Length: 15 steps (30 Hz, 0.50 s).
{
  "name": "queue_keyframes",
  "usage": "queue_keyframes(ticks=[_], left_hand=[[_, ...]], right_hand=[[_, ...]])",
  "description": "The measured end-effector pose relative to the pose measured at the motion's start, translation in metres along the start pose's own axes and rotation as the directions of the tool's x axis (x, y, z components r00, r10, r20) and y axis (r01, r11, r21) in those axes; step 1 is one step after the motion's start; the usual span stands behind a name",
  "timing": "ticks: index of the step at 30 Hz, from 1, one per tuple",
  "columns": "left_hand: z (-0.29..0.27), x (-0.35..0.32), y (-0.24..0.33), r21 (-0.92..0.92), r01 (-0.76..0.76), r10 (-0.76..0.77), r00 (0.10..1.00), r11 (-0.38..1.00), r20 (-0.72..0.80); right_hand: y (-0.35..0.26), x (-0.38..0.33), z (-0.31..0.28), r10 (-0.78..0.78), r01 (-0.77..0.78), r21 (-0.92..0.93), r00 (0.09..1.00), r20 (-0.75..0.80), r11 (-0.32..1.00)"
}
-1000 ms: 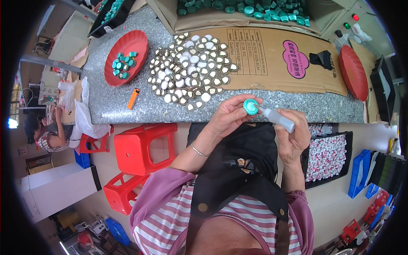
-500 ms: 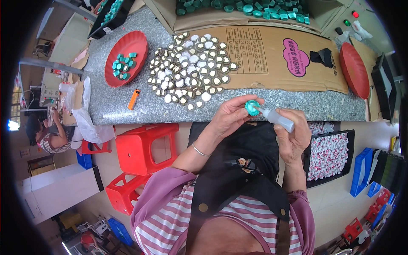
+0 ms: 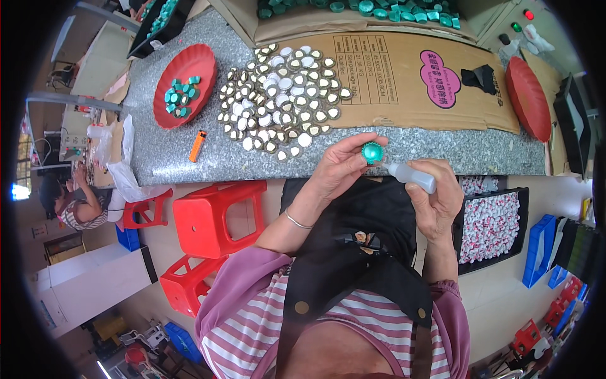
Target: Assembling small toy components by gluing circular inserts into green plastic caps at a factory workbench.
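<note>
My left hand (image 3: 341, 167) holds a small green cap (image 3: 372, 151) between thumb and fingers, just below the edge of the grey speckled table (image 3: 170, 158). My right hand (image 3: 437, 202) grips a small translucent squeeze bottle (image 3: 413, 177), whose nozzle points at the green cap and touches or nearly touches it. On the table in front lies a heap of several white and silver round caps (image 3: 281, 95). A red plate (image 3: 183, 85) at the left holds several green caps (image 3: 180, 98).
An orange lighter (image 3: 197, 145) lies by the table edge. A flattened cardboard sheet (image 3: 416, 82) covers the table's right side, with a second red plate (image 3: 527, 98). Red stools (image 3: 218, 215) stand at lower left, a black tray of white caps (image 3: 489, 227) at right. Another person (image 3: 72, 205) sits at far left.
Both hands stay together at the same place; the green cap has turned slightly in my left fingers, the bottle tip staying at it.
</note>
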<state>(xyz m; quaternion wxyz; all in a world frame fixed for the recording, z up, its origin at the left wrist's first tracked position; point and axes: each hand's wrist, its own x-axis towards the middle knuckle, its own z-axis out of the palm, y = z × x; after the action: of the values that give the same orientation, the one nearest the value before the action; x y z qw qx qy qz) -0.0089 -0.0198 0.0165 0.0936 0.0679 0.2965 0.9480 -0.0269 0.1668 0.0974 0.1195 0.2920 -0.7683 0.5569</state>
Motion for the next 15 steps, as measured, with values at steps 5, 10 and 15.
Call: queue_keyframes(ticks=[5,10,15], left_hand=[[-0.0026,0.0004,-0.002,0.017,-0.014,0.015,1.0,1.0,-0.023],[-0.0039,0.0006,-0.0035,0.024,-0.033,0.034,0.999,0.999,-0.028],[-0.0062,0.0004,-0.0052,0.034,-0.016,0.018,0.998,0.999,-0.056]], right_hand=[[0.002,0.0001,-0.0021,-0.005,0.005,-0.015,1.0,0.014,1.0],[0.0011,0.0002,-0.0041,-0.013,0.014,-0.043,1.0,0.02,0.999],[0.0022,0.0001,-0.0033,-0.018,0.018,-0.044,1.0,0.009,0.999]])
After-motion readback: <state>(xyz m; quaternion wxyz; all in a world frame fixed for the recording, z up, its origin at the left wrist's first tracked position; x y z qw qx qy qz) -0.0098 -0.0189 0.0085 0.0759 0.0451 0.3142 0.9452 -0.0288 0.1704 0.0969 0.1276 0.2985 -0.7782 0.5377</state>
